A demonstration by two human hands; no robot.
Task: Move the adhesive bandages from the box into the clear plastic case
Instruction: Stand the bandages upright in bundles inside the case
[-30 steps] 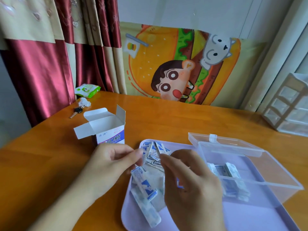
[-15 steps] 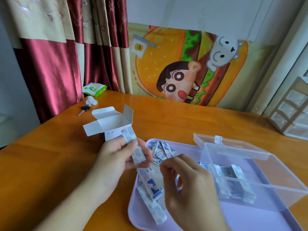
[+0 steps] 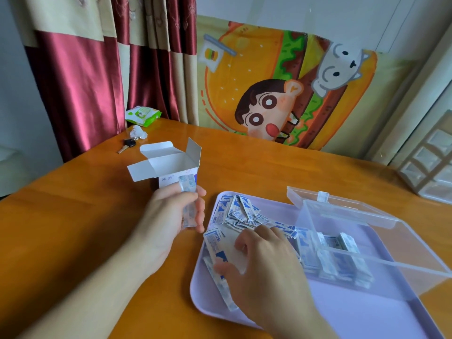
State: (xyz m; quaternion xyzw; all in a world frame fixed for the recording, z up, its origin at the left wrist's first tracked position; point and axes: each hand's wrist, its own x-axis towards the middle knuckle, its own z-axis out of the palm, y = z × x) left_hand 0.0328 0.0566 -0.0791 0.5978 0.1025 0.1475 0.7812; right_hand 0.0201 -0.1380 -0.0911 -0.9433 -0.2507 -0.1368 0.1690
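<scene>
The white bandage box (image 3: 168,165) stands open on the table, flaps up. My left hand (image 3: 171,214) grips a small stack of wrapped bandages (image 3: 188,201) just in front of the box. A loose pile of blue-and-white bandages (image 3: 241,212) lies on the lilac tray (image 3: 367,314). My right hand (image 3: 259,260) reaches down onto the pile, thumb and fingers curled around a few bandages (image 3: 217,245) at the tray's left side. The clear plastic case (image 3: 381,241) sits open on the tray's right, with several bandages (image 3: 337,258) inside.
A key (image 3: 127,145), crumpled tissue (image 3: 138,132) and a green wipes pack (image 3: 142,115) lie at the far left table corner by the red curtain. A plastic drawer unit (image 3: 430,165) stands at the right edge. A cartoon cloth hangs behind.
My left hand has lifted its bandages up and left, toward the box. My right hand has dropped from mid-air onto the pile on the tray.
</scene>
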